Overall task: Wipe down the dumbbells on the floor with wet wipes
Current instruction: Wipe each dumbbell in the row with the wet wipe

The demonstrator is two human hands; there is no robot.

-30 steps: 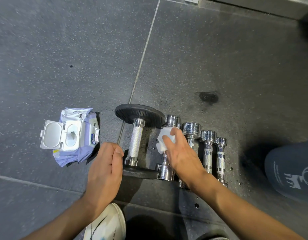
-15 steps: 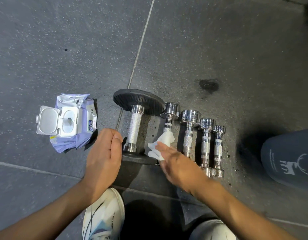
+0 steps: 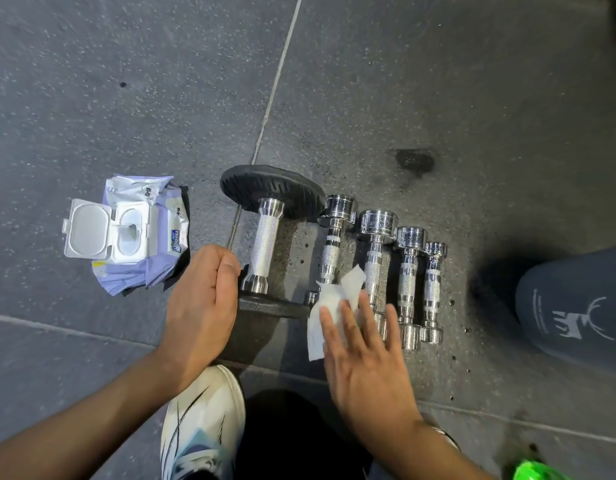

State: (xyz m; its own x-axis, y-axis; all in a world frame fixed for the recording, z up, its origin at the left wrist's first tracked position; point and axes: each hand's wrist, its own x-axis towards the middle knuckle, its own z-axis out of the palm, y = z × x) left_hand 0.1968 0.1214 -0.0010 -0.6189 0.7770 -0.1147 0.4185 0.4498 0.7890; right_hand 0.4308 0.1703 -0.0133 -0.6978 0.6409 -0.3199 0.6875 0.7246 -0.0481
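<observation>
Floor (image 3: 438, 81): wipe (image 3: 329, 299) prob. under R hand (image 3: 365, 358)

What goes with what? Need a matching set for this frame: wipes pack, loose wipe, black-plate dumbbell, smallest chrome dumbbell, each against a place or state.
1. wipes pack
2. loose wipe
3. black-plate dumbbell
4. smallest chrome dumbbell

A. far right of the row
B. lid flipped open
C. under the straight fingers of the right hand
D. far left of the row

Pairs: 1-B, 2-C, 3-D, 4-A.

Five dumbbells (image 3: 374, 265) in row — white wipe (image 3: 329, 303) over second's near end.
</observation>
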